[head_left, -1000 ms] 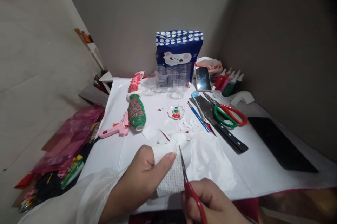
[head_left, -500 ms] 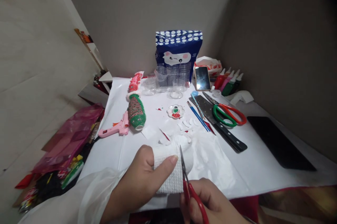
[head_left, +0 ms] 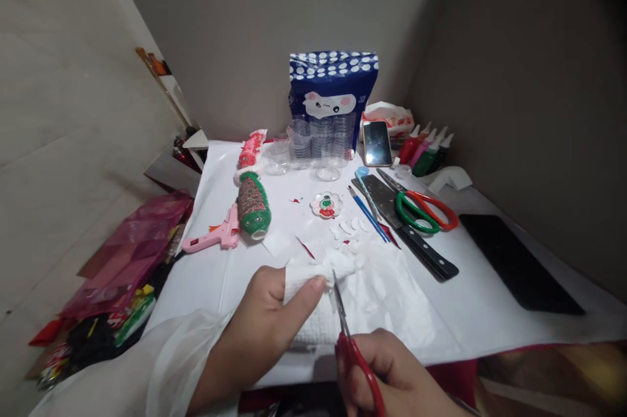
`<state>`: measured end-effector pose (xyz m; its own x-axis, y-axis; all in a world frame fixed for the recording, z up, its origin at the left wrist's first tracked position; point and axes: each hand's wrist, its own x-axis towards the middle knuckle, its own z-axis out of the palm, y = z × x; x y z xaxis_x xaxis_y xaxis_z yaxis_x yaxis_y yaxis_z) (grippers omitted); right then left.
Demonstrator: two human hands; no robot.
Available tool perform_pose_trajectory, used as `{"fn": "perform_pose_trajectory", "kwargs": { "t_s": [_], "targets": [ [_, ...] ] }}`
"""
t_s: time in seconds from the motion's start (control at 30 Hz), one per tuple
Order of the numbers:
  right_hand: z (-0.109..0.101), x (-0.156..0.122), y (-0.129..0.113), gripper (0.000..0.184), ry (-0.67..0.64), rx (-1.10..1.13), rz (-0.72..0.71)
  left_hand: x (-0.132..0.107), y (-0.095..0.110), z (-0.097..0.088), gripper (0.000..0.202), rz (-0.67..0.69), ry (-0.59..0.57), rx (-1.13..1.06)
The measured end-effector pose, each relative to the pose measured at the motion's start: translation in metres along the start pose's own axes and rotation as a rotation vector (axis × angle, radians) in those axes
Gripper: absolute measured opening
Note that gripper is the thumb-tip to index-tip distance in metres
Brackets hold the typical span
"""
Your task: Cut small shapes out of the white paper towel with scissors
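A folded piece of white textured tissue (head_left: 308, 325) is pinched under the thumb of my left hand (head_left: 274, 319), held above the near edge of the table. My right hand (head_left: 386, 371) grips red-handled scissors (head_left: 344, 338) by their loops. Their blades point away from me and lie against the tissue's right edge, by my left thumb tip. Beyond the tissue, a crumpled white piece (head_left: 343, 263) rests on the table. A small flower-shaped palette (head_left: 326, 205) with green and red paint sits farther back.
Left are a green fish figure (head_left: 255, 208), a red one (head_left: 253, 149) and a pink glue gun (head_left: 215, 234). On the right lie brushes (head_left: 367, 213), a cleaver (head_left: 421, 250), larger scissors (head_left: 426, 213) and a black slab (head_left: 519, 263). Plastic cups (head_left: 321, 139) and a blue bag (head_left: 334, 77) stand behind.
The scissors have shifted slightly along the tissue's right edge. The white layer right of the blades, previously spread downward, now lies crumpled farther up. My left hand keeps its hold.
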<state>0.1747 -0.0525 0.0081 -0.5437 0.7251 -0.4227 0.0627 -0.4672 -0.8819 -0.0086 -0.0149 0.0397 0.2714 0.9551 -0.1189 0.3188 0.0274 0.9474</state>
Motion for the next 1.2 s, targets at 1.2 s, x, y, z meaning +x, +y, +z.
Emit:
{"fn": "perform_pose_trajectory", "kwargs": {
  "t_s": [1.2],
  "targets": [
    [-0.005,0.01,0.022,0.031,-0.048,-0.008,-0.198,0.011,0.005,-0.005,0.032,-0.041,-0.134,-0.122]
  ]
}}
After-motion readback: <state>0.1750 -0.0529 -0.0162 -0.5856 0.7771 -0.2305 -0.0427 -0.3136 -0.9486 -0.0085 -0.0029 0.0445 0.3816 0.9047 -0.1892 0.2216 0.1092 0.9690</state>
